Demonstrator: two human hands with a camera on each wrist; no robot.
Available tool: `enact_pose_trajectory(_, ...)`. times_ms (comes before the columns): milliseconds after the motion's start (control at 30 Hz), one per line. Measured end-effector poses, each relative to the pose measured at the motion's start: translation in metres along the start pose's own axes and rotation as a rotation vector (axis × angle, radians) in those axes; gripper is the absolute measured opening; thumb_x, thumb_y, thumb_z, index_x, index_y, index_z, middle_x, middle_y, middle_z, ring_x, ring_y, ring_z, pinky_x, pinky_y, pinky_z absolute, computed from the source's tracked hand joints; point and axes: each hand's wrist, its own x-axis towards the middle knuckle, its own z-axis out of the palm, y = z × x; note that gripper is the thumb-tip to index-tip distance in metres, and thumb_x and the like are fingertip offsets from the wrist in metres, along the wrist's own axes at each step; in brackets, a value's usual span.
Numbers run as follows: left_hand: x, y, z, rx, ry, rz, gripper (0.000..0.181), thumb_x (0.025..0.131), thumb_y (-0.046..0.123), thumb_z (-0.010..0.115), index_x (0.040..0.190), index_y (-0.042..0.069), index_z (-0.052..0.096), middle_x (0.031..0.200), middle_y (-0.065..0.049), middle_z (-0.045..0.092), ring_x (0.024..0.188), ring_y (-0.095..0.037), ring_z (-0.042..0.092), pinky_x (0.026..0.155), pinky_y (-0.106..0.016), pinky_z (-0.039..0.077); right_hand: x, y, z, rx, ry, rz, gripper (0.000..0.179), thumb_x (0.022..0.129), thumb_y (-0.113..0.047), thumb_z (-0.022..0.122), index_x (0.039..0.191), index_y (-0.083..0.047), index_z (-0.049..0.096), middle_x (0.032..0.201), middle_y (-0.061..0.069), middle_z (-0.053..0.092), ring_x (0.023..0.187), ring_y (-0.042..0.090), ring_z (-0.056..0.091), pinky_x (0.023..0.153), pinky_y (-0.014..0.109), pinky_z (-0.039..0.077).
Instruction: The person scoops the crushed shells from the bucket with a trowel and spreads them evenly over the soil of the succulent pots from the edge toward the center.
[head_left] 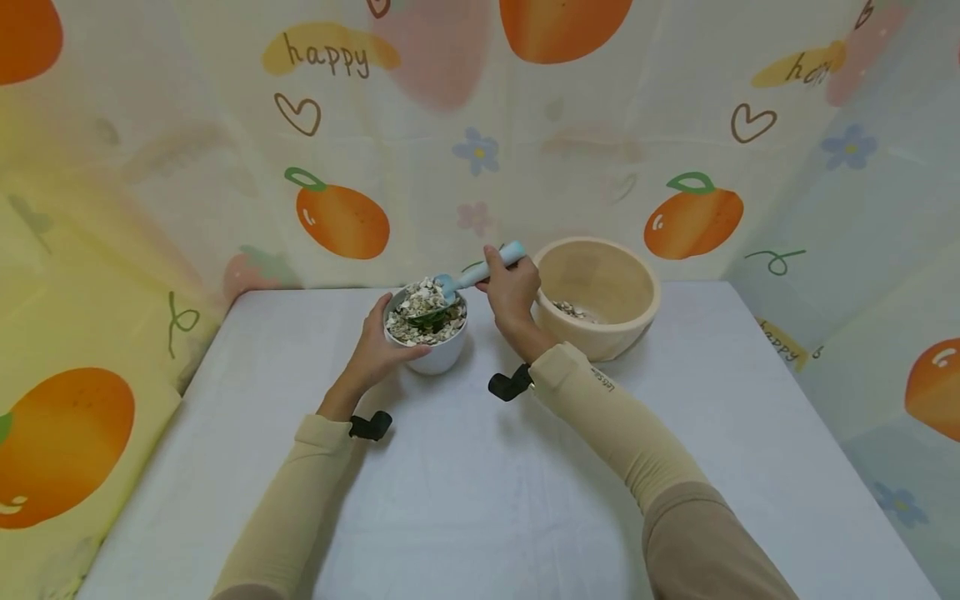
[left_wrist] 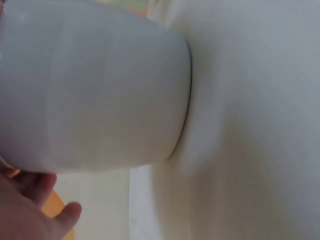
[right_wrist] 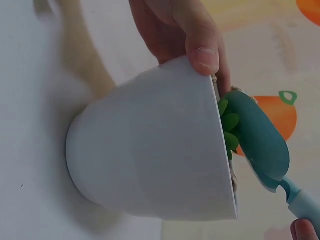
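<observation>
A white flowerpot (head_left: 438, 360) stands on the table, filled with pale grit (head_left: 405, 331) and holding a small green plant (head_left: 433, 320). My left hand (head_left: 377, 350) grips the pot from its left side; in the right wrist view the thumb (right_wrist: 206, 59) presses its wall near the rim. My right hand (head_left: 512, 292) holds a light blue trowel (head_left: 489, 268) by the handle. Its scoop (right_wrist: 262, 142) is over the pot's mouth, beside the green leaves (right_wrist: 230, 125). From the left wrist, the pot's wall (left_wrist: 100, 90) fills much of the view, with fingers (left_wrist: 42, 190) at lower left.
Just right of my right hand stands a large beige bowl (head_left: 651, 300) with some of the same grit (head_left: 573, 310) at its bottom. A white cloth (head_left: 465, 500) covers the table. Behind it hangs a fruit-patterned curtain (head_left: 525, 167).
</observation>
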Motion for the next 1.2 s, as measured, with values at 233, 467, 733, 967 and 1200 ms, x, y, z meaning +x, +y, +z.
enact_pose_trajectory(233, -0.002, 0.001, -0.004, 0.03, -0.027, -0.001, 0.115, 0.073, 0.035, 0.085, 0.156, 0.01, 0.009, 0.159, -0.019, 0.017, 0.148, -0.036, 0.017, 0.117, -0.06, 0.02, -0.001, 0.0, 0.001, -0.049, -0.006, -0.07, 0.028, 0.095, -0.032, 0.064, 0.085, -0.006, 0.056, 0.078, 0.012, 0.063, 0.056, 0.016, 0.068, 0.06, 0.027, 0.059)
enact_pose_trajectory(467, 0.007, -0.004, -0.015, 0.041, -0.12, -0.025, 0.119, 0.071, 0.037, 0.086, 0.158, 0.021, 0.006, 0.164, -0.011, 0.008, 0.151, -0.035, 0.009, 0.118, -0.063, 0.015, -0.003, 0.004, 0.004, -0.073, -0.001, -0.139, 0.028, 0.095, -0.031, 0.064, 0.085, -0.006, 0.056, 0.075, 0.012, 0.063, 0.056, 0.016, 0.068, 0.058, 0.027, 0.059)
enact_pose_trajectory(733, 0.005, -0.003, -0.011, 0.034, -0.082, -0.01, 0.117, 0.071, 0.035, 0.086, 0.157, 0.017, 0.009, 0.163, -0.014, 0.013, 0.15, -0.035, 0.013, 0.117, -0.063, 0.017, -0.006, 0.005, 0.008, -0.087, -0.007, -0.185, 0.026, 0.095, -0.029, 0.063, 0.085, -0.005, 0.056, 0.074, 0.013, 0.063, 0.059, 0.024, 0.07, 0.058, 0.027, 0.059)
enact_pose_trajectory(967, 0.003, -0.001, -0.005, 0.034, -0.04, -0.003, 0.117, 0.071, 0.036, 0.086, 0.157, 0.013, 0.01, 0.16, -0.017, 0.018, 0.148, -0.036, 0.018, 0.117, -0.06, 0.02, -0.009, 0.004, 0.011, -0.104, -0.012, -0.227, 0.026, 0.095, -0.028, 0.063, 0.085, -0.005, 0.057, 0.069, 0.011, 0.06, 0.062, 0.03, 0.071, 0.058, 0.027, 0.059)
enact_pose_trajectory(1200, 0.002, 0.0, -0.001, 0.068, -0.012, 0.016, 0.117, 0.071, 0.039, 0.085, 0.156, 0.01, 0.011, 0.158, -0.02, 0.021, 0.146, -0.038, 0.023, 0.116, -0.061, 0.023, -0.009, 0.006, 0.013, -0.119, -0.018, -0.24, 0.027, 0.095, -0.029, 0.062, 0.086, -0.005, 0.056, 0.069, 0.009, 0.058, 0.062, 0.028, 0.069, 0.059, 0.025, 0.058)
